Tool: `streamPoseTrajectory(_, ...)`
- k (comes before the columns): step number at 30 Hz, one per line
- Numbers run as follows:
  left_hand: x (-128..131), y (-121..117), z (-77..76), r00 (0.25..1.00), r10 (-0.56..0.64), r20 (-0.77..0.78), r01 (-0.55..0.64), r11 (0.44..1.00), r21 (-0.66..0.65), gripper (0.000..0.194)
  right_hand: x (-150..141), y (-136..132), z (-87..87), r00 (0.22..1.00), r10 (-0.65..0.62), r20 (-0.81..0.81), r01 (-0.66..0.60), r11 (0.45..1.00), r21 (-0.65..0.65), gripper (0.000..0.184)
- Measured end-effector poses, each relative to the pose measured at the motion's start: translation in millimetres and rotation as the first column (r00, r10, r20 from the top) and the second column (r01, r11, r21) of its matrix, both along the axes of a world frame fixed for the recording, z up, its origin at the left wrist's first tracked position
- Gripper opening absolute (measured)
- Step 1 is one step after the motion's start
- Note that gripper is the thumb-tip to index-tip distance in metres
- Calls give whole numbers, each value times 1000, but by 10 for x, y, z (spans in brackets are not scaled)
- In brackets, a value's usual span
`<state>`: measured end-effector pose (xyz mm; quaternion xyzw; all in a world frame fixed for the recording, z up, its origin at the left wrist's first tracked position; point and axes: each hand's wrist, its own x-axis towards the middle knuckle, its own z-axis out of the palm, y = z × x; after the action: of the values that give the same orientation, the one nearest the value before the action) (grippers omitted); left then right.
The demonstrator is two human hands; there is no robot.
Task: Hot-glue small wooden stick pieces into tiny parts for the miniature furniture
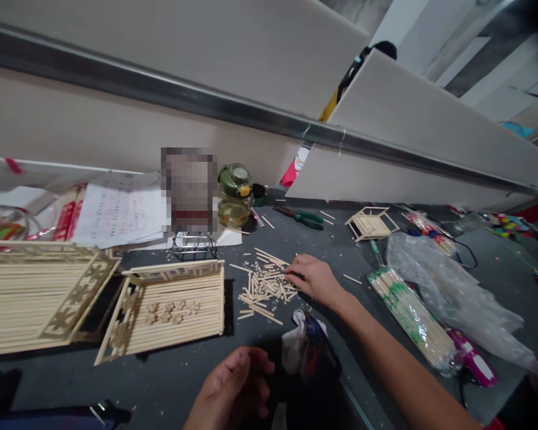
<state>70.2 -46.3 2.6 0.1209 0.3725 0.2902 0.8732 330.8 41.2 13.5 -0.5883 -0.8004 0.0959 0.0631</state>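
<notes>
At the right edge of a loose pile of short wooden sticks (266, 283), my right hand (316, 279) reaches in with thumb and fingers pinched. What sits between those fingertips, if anything, is too small to make out. My left hand (235, 382) hovers near the front of the table, fingers loosely curled and thumb apart, with nothing visible in it. Left of the pile stands a small stick-built tray-like frame (179, 325) with low railings; several small wooden pieces (170, 312) lie on its slats. A larger slatted frame (22, 298) is farther left.
Behind the pile are a green-lidded bottle (235, 197), pliers (300, 218) and a miniature stick chair (372, 224). On the right lie a bag of sticks (410, 316), crumpled plastic (452, 292) and a purple glue gun (473, 358). Papers (121, 209) rest against the partition (161, 113).
</notes>
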Motion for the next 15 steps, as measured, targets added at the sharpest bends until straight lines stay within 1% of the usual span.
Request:
streamPoseTrajectory(2,-30,16,-21,998,13,54,-9,997,-78,37,-40,42,-21,999,14,50,-13,1000,-23,20)
streamPoseTrajectory(4,-53,32,-43,989,27,145,-6,989,-146,41,-46,66,-22,998,6,54,-4,999,-40,18)
streamPoseTrajectory(7,-63,50,-68,951,70,301,-12,982,-191,49,-16,60,45,998,-51,-47,49,998,-44,15)
streamPoseTrajectory(10,-61,56,-61,909,111,403,-30,979,-203,55,-32,-42,239,965,-119,-235,108,992,-59,15)
streamPoseTrajectory(12,-62,57,-34,890,128,438,-38,977,-208,57,-129,-187,421,912,-151,-382,131,988,-76,16)
streamPoseTrajectory(14,-65,59,4,875,133,465,-36,977,-212,61,-310,-384,586,863,-138,-487,114,990,-77,14)
streamPoseTrajectory(15,-67,60,26,869,135,477,-34,976,-215,63,-426,-491,643,854,-100,-511,83,995,-56,14)
